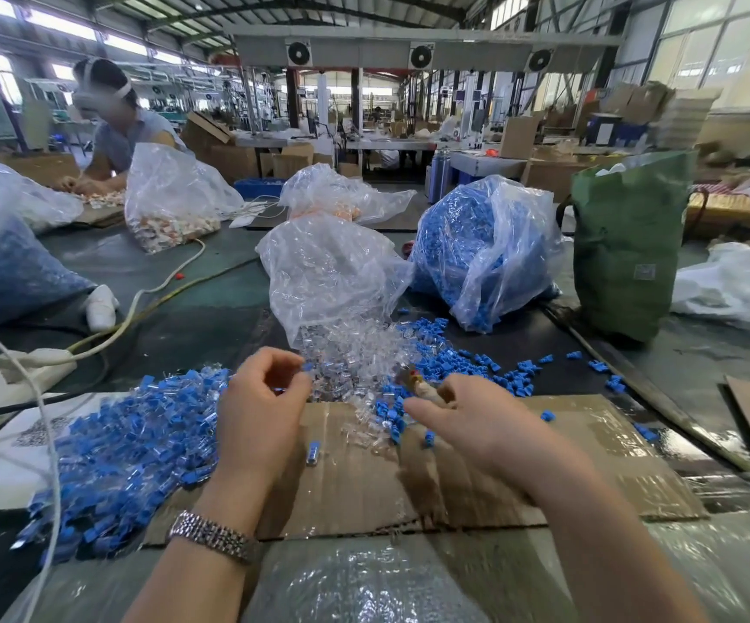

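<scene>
My left hand (260,406) hovers over a taped cardboard sheet (589,442), its fingers curled and its thumb and forefinger pinching a small blue piece. My right hand (467,415) is blurred by motion, with the forefinger reaching left toward scattered clear parts; its grip is unclear. A heap of clear plastic parts (355,353) spills from a clear bag (332,272) just beyond both hands. Loose blue caps (454,357) lie to the right of it. A big pile of blue-and-clear pieces (130,442) sits at my left. One such piece (313,451) lies alone on the cardboard.
A bag of blue parts (485,245) and a green sack (629,245) stand behind on the right. A power strip with cables (35,366) lies at the left. Another person (121,128) works at the far left among more bags. Bubble wrap (364,586) covers the near edge.
</scene>
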A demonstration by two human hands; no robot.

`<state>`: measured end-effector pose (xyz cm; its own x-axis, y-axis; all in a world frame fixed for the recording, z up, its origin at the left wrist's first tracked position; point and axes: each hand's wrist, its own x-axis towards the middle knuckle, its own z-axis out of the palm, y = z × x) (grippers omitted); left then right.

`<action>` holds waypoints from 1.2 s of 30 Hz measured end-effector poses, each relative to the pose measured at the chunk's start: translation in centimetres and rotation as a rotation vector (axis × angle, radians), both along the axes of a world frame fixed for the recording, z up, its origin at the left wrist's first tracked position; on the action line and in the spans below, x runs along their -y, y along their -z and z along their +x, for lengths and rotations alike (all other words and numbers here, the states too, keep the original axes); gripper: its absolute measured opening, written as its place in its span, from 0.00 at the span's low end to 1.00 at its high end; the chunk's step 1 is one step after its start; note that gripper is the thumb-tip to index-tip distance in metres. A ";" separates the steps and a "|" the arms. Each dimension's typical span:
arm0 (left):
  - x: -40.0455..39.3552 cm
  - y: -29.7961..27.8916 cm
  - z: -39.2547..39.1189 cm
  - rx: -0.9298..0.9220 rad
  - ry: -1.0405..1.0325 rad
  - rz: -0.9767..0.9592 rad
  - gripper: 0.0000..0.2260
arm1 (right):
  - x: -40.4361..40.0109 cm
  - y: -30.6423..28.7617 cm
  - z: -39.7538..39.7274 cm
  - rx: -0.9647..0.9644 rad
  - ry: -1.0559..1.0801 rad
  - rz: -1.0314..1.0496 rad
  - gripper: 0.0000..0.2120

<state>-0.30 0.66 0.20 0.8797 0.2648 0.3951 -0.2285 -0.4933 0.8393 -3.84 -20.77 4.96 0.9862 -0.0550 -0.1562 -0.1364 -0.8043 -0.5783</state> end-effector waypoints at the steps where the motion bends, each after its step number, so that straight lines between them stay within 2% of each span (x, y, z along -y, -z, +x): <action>1: -0.2 0.1 0.1 -0.005 -0.128 0.101 0.05 | 0.8 0.3 0.3 0.031 0.050 -0.125 0.18; 3: -0.5 0.2 0.1 -0.031 -0.307 0.298 0.05 | 2.0 1.2 0.7 0.039 0.138 -0.316 0.19; 4: -0.6 0.2 0.1 -0.034 -0.328 0.360 0.06 | 2.3 1.7 0.9 0.029 0.171 -0.382 0.18; 6: -0.2 0.0 0.0 -0.045 -0.191 0.404 0.09 | 2.8 2.7 1.1 0.009 0.210 -0.474 0.16; 9: 0.6 -0.1 -0.3 -0.152 0.166 0.416 0.11 | 2.8 3.6 1.4 0.011 0.230 -0.496 0.24; 12: 0.9 0.0 -0.7 -0.226 0.284 0.567 0.09 | 2.4 3.5 1.5 0.017 0.219 -0.494 0.26; 15: 0.8 0.1 -0.7 -0.258 0.324 0.601 0.07 | 1.9 3.2 1.5 0.210 0.100 -0.522 0.16; 17: 0.8 0.1 -0.7 -0.267 0.346 0.604 0.07 | 1.5 2.9 1.5 0.294 -0.069 -0.516 0.17; 20: 0.8 0.1 -0.7 -0.263 0.346 0.589 0.07 | 0.7 3.1 1.4 0.269 -0.217 -0.576 0.15; 23: 0.9 0.1 -0.6 -0.260 0.330 0.611 0.03 | 0.6 3.4 1.5 0.277 -0.244 -0.580 0.09; 26: 0.8 0.2 -0.3 -0.209 0.334 0.511 0.04 | 0.7 3.6 1.4 0.344 -0.218 -0.453 0.06; 30: 0.5 -0.2 -0.2 -0.203 0.460 0.113 0.07 | 0.3 3.5 1.2 0.454 -0.182 0.071 0.04; 33: 0.5 -0.3 -0.4 -0.249 0.542 -0.088 0.07 | 0.1 3.0 1.1 0.536 -0.107 0.374 0.05; 36: 0.7 -0.5 -0.6 -0.260 0.592 -0.209 0.07 | -0.5 2.4 1.1 0.567 -0.115 0.432 0.05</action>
<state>-0.85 0.00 0.70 0.9592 -0.2433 0.1440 -0.1881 -0.1689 0.9675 -2.76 -20.30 2.55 0.9180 0.0049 0.3966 0.3503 -0.4793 -0.8047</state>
